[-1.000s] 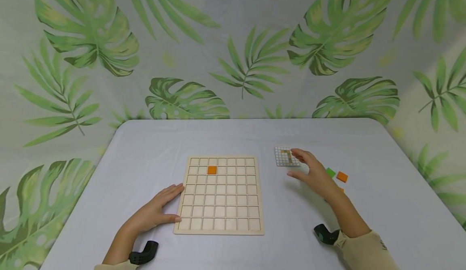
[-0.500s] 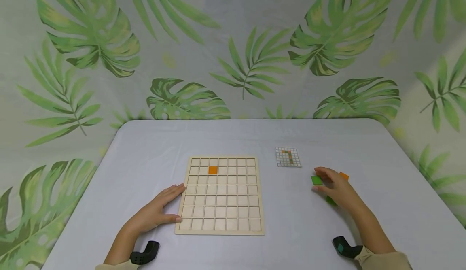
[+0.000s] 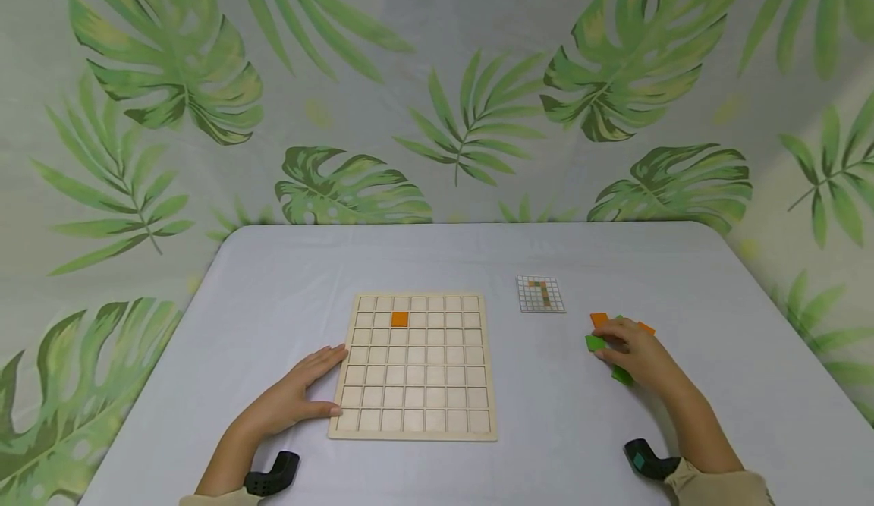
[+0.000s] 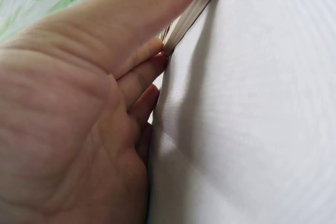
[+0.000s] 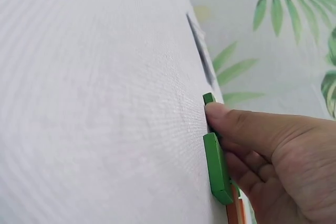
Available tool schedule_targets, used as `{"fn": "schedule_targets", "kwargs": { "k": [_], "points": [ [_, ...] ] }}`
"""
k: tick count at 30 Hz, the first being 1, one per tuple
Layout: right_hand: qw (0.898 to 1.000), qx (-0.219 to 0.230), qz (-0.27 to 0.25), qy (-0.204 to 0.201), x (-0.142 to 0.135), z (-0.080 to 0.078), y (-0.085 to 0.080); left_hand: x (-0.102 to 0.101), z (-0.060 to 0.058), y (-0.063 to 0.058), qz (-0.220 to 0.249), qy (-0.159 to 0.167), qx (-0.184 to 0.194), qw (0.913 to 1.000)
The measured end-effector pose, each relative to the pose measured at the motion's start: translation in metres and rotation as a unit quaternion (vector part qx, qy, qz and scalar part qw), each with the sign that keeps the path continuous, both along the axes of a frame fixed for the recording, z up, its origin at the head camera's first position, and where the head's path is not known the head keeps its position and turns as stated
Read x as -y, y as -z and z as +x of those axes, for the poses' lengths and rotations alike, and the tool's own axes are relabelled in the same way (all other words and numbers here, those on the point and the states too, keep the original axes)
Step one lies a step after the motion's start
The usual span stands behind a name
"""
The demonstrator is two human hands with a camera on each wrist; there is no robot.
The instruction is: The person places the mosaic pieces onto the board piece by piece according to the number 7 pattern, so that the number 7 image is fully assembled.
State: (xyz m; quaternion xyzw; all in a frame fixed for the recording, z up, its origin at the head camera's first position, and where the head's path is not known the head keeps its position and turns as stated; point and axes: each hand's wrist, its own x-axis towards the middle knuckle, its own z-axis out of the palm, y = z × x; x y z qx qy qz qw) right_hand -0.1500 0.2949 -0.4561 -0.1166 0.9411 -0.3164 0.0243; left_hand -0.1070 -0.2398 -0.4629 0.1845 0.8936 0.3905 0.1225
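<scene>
A square wooden grid board (image 3: 413, 439) lies flat on the table, with one orange tile (image 3: 399, 319) in a cell of its second row from the far side. My left hand (image 3: 287, 400) rests against the board's left edge, fingers straight and thumb at the near corner; the left wrist view shows its palm (image 4: 68, 129) close up. Over the loose tiles at the right, my right hand (image 3: 638, 354) pinches a green tile (image 3: 595, 343) between thumb and fingers. In the right wrist view the thumb lies on that green tile (image 5: 208, 98), partly hidden.
Around the right hand lie more loose tiles: an orange tile (image 3: 598, 319), another green tile (image 3: 622, 375) and others partly covered. A small pattern card (image 3: 540, 294) with a printed grid lies between board and tiles. A leaf-print cloth (image 3: 464, 111) hangs behind the table.
My right hand has moved from beside the pattern card right and nearer to the loose tiles, where it takes hold of a green tile. The left hand stays at the board.
</scene>
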Motion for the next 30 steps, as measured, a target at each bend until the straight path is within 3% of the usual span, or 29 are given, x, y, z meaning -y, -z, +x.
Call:
{"fn": "schedule_targets", "kwargs": {
  "k": [6, 12, 21, 25, 30],
  "points": [
    [1.0, -0.022, -0.017, -0.001, 0.005, -0.001, -0.002, 0.0, 0.0, 0.001, 0.0, 0.003, -0.001, 1.0],
    [0.997, -0.068, -0.026, -0.023, 0.029, -0.01, -0.019, 0.002, -0.002, 0.003, 0.004, 0.009, -0.003, 0.9999],
    [0.985, -0.133, -0.069, -0.085, 0.099, -0.033, -0.052, 0.003, -0.002, 0.003, 0.006, 0.014, -0.01, 0.9998],
    [0.977, -0.158, -0.082, -0.118, 0.137, -0.043, -0.055, 0.003, -0.002, 0.004, 0.005, 0.011, -0.008, 0.9999],
    [0.971, -0.149, -0.102, -0.155, 0.181, -0.053, -0.05, 0.003, -0.003, 0.005, 0.003, 0.012, -0.006, 0.9999]
  ]
}}
